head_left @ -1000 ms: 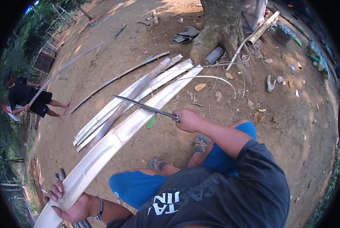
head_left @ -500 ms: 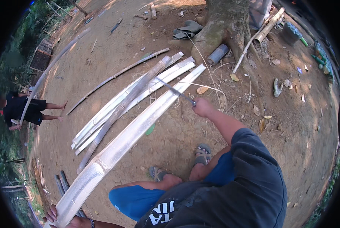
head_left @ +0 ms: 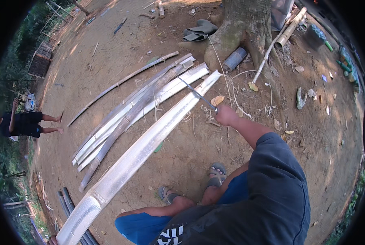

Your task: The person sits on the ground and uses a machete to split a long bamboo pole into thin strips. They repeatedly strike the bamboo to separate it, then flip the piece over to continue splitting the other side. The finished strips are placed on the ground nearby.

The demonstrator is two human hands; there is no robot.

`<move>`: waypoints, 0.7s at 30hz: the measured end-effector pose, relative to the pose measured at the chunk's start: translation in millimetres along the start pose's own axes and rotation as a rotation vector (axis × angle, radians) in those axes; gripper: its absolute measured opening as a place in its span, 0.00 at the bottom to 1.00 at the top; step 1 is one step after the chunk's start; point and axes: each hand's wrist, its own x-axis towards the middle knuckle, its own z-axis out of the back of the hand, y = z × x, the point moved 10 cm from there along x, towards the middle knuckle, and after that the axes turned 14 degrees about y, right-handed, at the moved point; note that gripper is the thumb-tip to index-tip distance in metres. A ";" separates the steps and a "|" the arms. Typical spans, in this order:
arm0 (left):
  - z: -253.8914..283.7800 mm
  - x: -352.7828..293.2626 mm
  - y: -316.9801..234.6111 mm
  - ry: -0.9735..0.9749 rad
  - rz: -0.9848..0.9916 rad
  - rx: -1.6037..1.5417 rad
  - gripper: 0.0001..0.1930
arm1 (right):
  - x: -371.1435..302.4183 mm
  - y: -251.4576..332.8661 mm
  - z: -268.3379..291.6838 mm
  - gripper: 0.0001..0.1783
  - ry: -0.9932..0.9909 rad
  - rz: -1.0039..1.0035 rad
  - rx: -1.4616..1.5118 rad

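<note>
A long split bamboo piece [head_left: 143, 153], pale hollow side up, slants from the lower left up toward the tree. At its near end my left hand [head_left: 52, 240] is mostly cut off by the picture's edge, with a few fingers closed against the bamboo. My right hand [head_left: 226, 116] is wrapped round the handle of a machete [head_left: 196, 94]. Its narrow blade points up and left across the far part of the bamboo. Beyond lies a pile of split bamboo [head_left: 172, 90], with a brownish bamboo pole [head_left: 127, 118] across it.
A thin pole [head_left: 121, 83] lies past the pile. Dark tubes [head_left: 68, 202] rest at the lower left. Near the tree trunk [head_left: 243, 32] are a bamboo section [head_left: 234, 59], grey-green boots [head_left: 200, 30] and loose strips. Another person [head_left: 25, 122] stands at the far left.
The long curved pole by the other person is gone from there, and a brown strip now shows along the pile's left edge. My right hand and machete shifted slightly right; my left hand slid mostly out of view.
</note>
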 end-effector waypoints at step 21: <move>42.7 79.1 -76.4 0.276 0.084 0.106 0.33 | -103.3 107.5 -25.5 0.15 0.117 -0.020 -0.003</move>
